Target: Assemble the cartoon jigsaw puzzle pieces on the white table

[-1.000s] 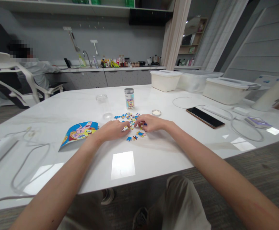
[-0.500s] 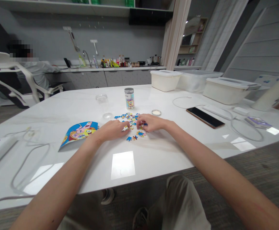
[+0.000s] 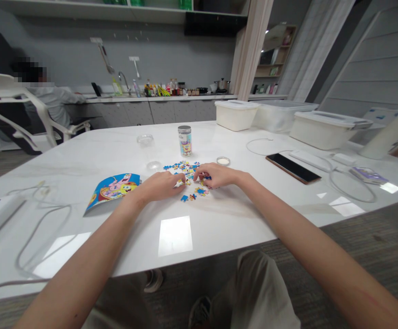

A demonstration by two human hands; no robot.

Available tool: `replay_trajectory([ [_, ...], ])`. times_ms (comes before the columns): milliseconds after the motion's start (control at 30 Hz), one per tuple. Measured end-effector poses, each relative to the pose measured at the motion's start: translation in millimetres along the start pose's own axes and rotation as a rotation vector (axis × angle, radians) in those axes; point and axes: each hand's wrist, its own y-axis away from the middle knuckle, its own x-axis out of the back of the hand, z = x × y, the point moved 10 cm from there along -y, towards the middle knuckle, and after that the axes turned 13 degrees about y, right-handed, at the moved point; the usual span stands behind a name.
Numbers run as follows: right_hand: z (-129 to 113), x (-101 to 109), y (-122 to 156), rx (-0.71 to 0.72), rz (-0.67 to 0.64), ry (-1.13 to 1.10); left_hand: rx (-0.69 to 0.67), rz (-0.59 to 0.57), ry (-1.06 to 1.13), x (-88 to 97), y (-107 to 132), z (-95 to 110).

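Small jigsaw puzzle pieces (image 3: 181,166), blue, yellow and red, lie in a loose heap on the white table. At the heap's left edge, my left hand (image 3: 161,185) has its thumb and forefinger bent together at a yellowish puzzle piece. My right hand (image 3: 216,175) curls over the right side, its fingertips down among the pieces; what they hold is hidden. A small joined cluster (image 3: 201,191) lies just below my right hand, with a couple of pieces (image 3: 184,198) to its left. A curved cartoon picture sheet (image 3: 112,192) lies beside my left forearm.
Behind the heap stands a cartoon-printed jar (image 3: 185,141); a round lid (image 3: 223,161) lies nearby. Clear plastic pieces (image 3: 153,165) sit to the left. A phone (image 3: 292,168), cables and storage boxes (image 3: 236,115) are at the right. Another person (image 3: 53,107) sits at the far left.
The fingers of my right hand have shifted slightly among the pieces, the forefinger moving a little left. My left hand looks nearly still.
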Motion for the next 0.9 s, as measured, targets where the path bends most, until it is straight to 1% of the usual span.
replay_trajectory([
  [200,-2.8,-0.4,-0.3,0.023,-0.009,0.007,0.007,-0.001,0.004,0.4,0.4,-0.2],
  [333,-2.5,0.3,-0.5,0.025,0.016,0.006,0.009,0.002,-0.005,0.9,0.7,0.3],
  [500,2.3,0.0,-2.0,-0.002,0.033,-0.051,0.007,0.002,0.000,0.7,0.6,0.5],
  [633,5.8,2.3,-4.1,-0.015,0.078,-0.072,0.005,0.007,0.011,0.5,0.0,-0.4],
  [900,5.5,4.6,-5.6,-0.021,0.113,-0.242,-0.020,0.014,0.014,-0.2,-0.6,0.3],
])
